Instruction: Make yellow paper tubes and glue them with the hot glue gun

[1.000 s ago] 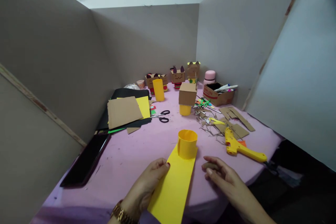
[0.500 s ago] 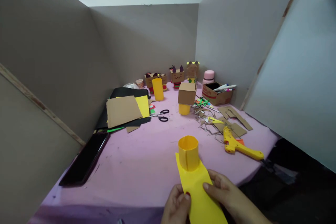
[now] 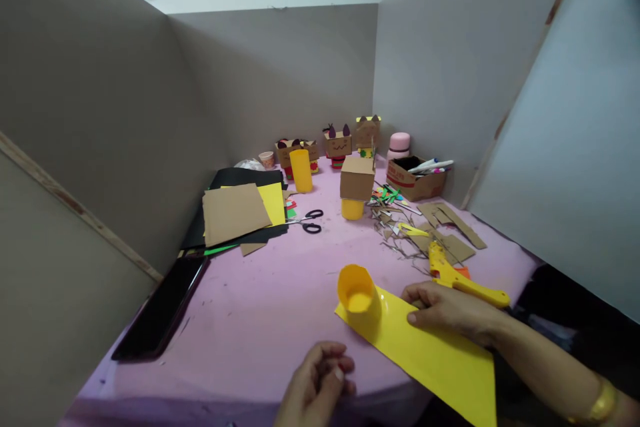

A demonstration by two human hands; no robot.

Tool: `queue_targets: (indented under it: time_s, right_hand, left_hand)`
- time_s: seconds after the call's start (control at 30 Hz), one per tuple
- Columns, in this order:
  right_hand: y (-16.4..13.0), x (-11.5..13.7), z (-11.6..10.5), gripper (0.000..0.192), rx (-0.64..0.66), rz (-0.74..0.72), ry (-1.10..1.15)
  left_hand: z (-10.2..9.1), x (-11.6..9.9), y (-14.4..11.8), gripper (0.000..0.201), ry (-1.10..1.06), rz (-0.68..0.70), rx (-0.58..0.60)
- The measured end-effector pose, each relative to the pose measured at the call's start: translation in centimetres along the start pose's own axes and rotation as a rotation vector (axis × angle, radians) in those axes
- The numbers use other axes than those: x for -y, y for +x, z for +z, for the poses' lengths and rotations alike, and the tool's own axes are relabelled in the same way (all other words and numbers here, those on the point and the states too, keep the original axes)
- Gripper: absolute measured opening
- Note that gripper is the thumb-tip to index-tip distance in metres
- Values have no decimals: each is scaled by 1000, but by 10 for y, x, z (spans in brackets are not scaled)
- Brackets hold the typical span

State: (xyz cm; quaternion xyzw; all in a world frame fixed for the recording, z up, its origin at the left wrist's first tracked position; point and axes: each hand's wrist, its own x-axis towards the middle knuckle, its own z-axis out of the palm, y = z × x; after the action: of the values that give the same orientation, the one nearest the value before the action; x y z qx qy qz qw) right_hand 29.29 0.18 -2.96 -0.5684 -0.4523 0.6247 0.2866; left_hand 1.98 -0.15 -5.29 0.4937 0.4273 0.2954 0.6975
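Note:
My right hand (image 3: 443,310) pinches the upper edge of a long yellow paper sheet (image 3: 433,353), its thumb on top. The sheet slants from the table towards the lower right. On its left end stands a short yellow paper tube (image 3: 356,290), tilted so that I see into its open top. My left hand (image 3: 317,380) is apart from the sheet, left of it at the table's front edge. Its fingers are loosely curled with nothing in them. Just behind my right hand lies a yellow glue gun (image 3: 463,279).
Scissors (image 3: 307,221), cardboard (image 3: 235,213) and a dark tablet or phone (image 3: 163,307) lie at left. Farther back stand a cardboard box on a yellow base (image 3: 357,180), a taller yellow tube (image 3: 301,171) and several cardboard figures (image 3: 338,145). Paper scraps (image 3: 395,223) and a pen box (image 3: 417,180) are right.
My left hand has let go of the yellow sheet and moved left. My right hand has swung the sheet's near end to the right, and the short tube has tilted towards me.

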Motion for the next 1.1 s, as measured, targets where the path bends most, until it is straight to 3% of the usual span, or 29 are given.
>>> queue_targets:
  time_s: [0.13, 0.3, 0.47, 0.7, 0.9, 1.1]
  right_hand:
    - [-6, -2, -3, 18, -85, -29, -143]
    - [-3, 0, -5, 18, -126, -55, -323]
    - [1, 5, -5, 21, -123, -91, -454]
    - [11, 21, -6, 25, -120, -171, -663]
    - [45, 47, 8, 25, -87, -351, -812]
    - [58, 51, 34, 31, -267, -582, -922]
  left_hand:
    - [-8, -22, 20, 37, 375, 136, -136]
    - [-5, -41, 53, 39, 632, 221, -177]
    - [4, -55, 63, 37, 834, 231, -202]
    - [-5, -51, 55, 41, 917, 170, -197]
    - [-16, -36, 25, 43, 899, 112, -220]
    - [-24, -18, 6, 37, 832, 202, -378]
